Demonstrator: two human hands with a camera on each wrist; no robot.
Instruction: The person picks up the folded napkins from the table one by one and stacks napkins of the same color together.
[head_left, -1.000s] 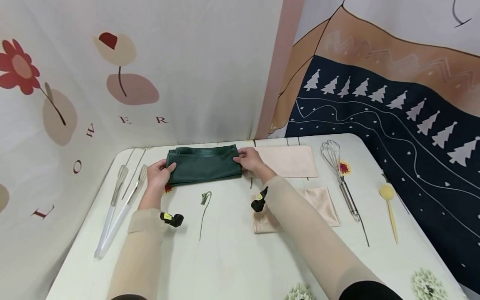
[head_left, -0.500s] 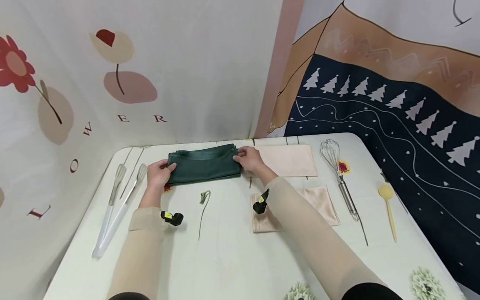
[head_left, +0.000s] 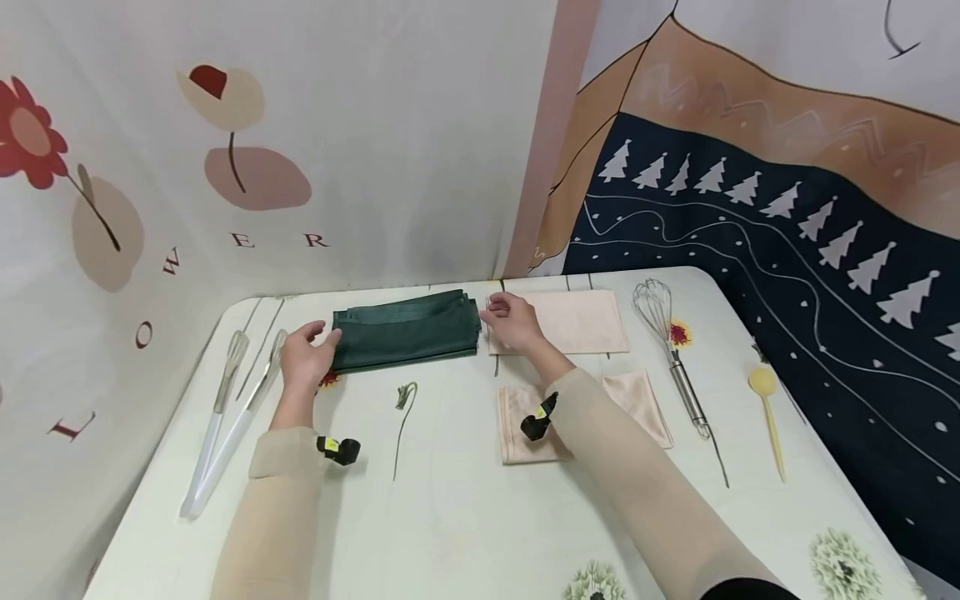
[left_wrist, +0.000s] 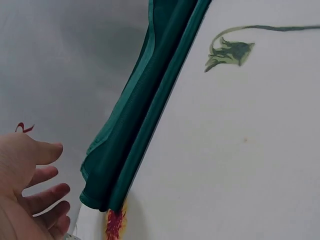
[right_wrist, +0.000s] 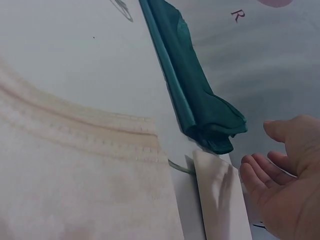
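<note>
A folded dark green cloth [head_left: 405, 332] lies at the back of the table, left of centre. Just off its left end is my left hand [head_left: 306, 358]; the left wrist view shows a gap between those fingers [left_wrist: 47, 197] and the cloth's end. Beyond the right end, my right hand [head_left: 513, 323] hovers over the left edge of a folded pale pink cloth [head_left: 577, 321]. In the right wrist view the right hand's fingers [right_wrist: 257, 175] are loosely bent, hold nothing and stand apart from the green cloth [right_wrist: 185, 75].
A second folded pink cloth [head_left: 532, 446] lies partly under my right forearm. White-handled tongs [head_left: 217, 450] lie at the left. A whisk [head_left: 678, 367] and a yellow spoon [head_left: 767, 408] lie at the right. Printed curtains [head_left: 390, 167] hang behind the table.
Both hands have let go of the green cloth's ends and drawn slightly away, the left to the left and the right to the right. The cloth stays in place.
</note>
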